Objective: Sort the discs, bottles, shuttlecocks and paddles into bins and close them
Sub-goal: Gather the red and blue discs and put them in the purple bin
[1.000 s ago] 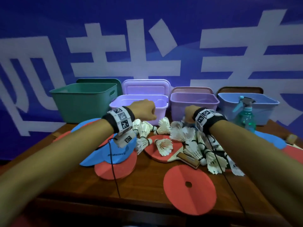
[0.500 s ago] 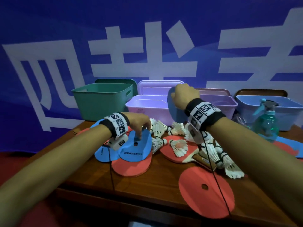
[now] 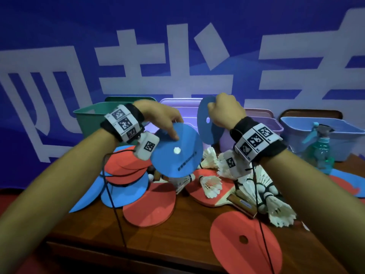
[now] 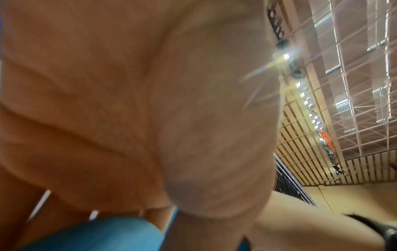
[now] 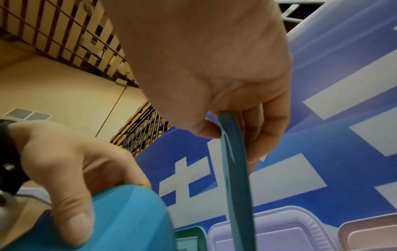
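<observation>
Head view: left hand [image 3: 158, 117] and right hand [image 3: 225, 111] each pinched a blue disc [image 3: 176, 153] by its rim above the worktop [image 3: 187, 230]. Discs judged light, thin, bendable; rim pinch suits.

The head camera looks down at the surface [image 3: 183, 240] from above, while both wrist cameras look up from very close.

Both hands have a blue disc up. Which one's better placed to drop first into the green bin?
Left, probably. The left hand pinches its blue disc right beside the green bin. The right hand holds its disc in front of the purple bins, farther off.
</observation>
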